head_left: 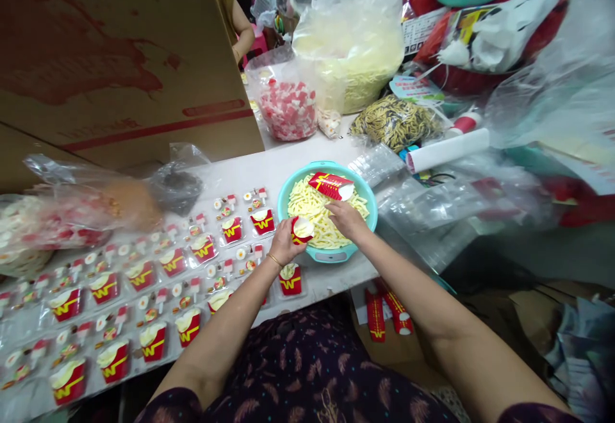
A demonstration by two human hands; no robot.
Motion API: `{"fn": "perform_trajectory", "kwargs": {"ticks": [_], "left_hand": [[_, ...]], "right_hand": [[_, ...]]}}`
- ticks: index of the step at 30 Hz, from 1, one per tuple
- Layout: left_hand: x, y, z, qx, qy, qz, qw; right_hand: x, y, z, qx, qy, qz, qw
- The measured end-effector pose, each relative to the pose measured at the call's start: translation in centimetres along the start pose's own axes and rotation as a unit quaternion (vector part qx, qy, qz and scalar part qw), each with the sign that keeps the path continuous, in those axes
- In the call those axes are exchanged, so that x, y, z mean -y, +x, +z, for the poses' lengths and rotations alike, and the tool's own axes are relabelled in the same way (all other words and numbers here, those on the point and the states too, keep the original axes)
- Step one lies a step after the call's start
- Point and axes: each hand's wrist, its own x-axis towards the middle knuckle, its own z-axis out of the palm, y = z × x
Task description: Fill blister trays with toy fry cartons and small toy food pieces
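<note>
A turquoise basin (284,184) full of pale yellow miniature french fries (319,221) stands before me on the table. At its left rim, my left hand (284,243) is closed around a small red fry box (302,231), its pale opening facing up. My right hand (346,219) reaches over the basin with bent fingers, the tips down at the fries; what is between them is hidden. A stack of flattened red fry boxes (330,186) lies on the fries beyond my right hand.
Rows of clear packs with filled fry boxes (154,341) and small toy foods cover the table's left side. Behind stand a large carton (120,58), a bag of red-and-white pieces (288,109) and a bag of yellow pieces (355,58). Plastic packaging (432,208) lies right.
</note>
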Motion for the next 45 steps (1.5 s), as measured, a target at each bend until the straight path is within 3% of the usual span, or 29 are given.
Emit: {"fn": "perform_trajectory", "kwargs": {"ticks": [4, 10, 13, 15, 17, 18, 20, 22, 27, 29, 33, 39, 45], "left_hand": [[0.0, -0.4, -0.9, -0.014, 0.002, -0.015, 1.0], [1.1, -1.0, -1.8, -0.036, -0.002, -0.033, 0.999], [1.4, -1.0, -1.8, -0.033, -0.003, -0.033, 0.999], [1.2, -0.7, -1.5, -0.027, 0.0, -0.027, 0.999], [0.7, -0.2, -1.0, -0.018, 0.006, -0.021, 1.0], [0.5, 0.0, -0.8, -0.012, 0.007, -0.017, 1.0], [0.1, 0.6, -0.2, -0.001, 0.003, -0.01, 1.0], [-0.2, 1.1, 0.3, 0.007, -0.004, -0.008, 1.0], [-0.7, 1.8, 1.5, 0.0, -0.02, -0.014, 1.0], [-0.9, 2.0, 2.0, -0.008, -0.031, -0.005, 0.999], [-1.1, 2.1, 2.6, -0.027, -0.063, 0.011, 0.998], [-0.9, 2.4, 2.6, -0.035, -0.095, 0.005, 0.995], [-0.6, 2.1, 2.8, -0.036, -0.131, -0.04, 0.99]], "right_hand": [[0.1, 1.8, 1.3, 0.038, -0.059, -0.013, 0.997], [-0.8, 1.9, 1.6, 0.028, -0.029, 0.056, 0.998], [-1.1, 1.1, 0.4, 0.018, 0.076, 0.113, 0.991], [-0.5, 0.9, -0.2, 0.017, 0.262, 0.161, 0.951], [0.7, 0.9, -0.6, 0.028, 0.442, 0.188, 0.877], [1.3, 1.0, -0.6, 0.04, 0.493, 0.186, 0.849], [2.4, 1.1, -0.5, 0.061, 0.535, 0.175, 0.824], [3.0, 1.0, -0.1, 0.059, 0.518, 0.161, 0.838], [3.2, 0.5, 0.7, -0.007, 0.288, 0.078, 0.954], [3.2, 0.5, 0.7, 0.012, 0.21, 0.037, 0.977], [2.8, 1.0, -0.4, 0.122, 0.226, -0.011, 0.966], [2.6, 0.9, -2.6, 0.036, 0.196, 0.032, 0.979], [3.2, 1.6, -3.2, -0.019, 0.276, 0.087, 0.957]]}}
